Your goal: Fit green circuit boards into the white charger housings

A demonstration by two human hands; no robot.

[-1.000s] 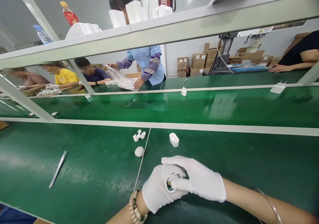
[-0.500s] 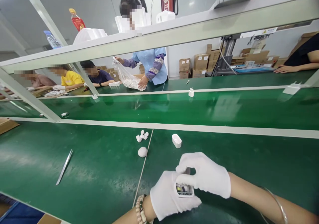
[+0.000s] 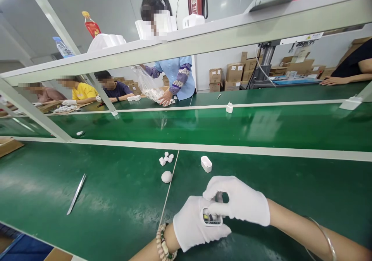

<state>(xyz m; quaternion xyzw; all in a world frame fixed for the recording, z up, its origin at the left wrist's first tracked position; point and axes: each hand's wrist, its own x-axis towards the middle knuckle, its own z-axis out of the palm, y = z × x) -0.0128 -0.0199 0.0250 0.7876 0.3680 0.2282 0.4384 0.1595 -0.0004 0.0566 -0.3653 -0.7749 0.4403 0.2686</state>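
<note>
Holding a white case, lower centre of frame: our left hand, closed around it, presumably to present its open face to our right hand; that one's grip we cannot tell.

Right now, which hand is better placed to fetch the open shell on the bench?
Probably the right hand: it is nearer the shell, and the housing it reaches over rests in the left hand.

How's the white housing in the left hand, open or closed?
Open: inner parts show inside the rim of the white housing in the left hand. The right hand covers some of the opening.
</note>
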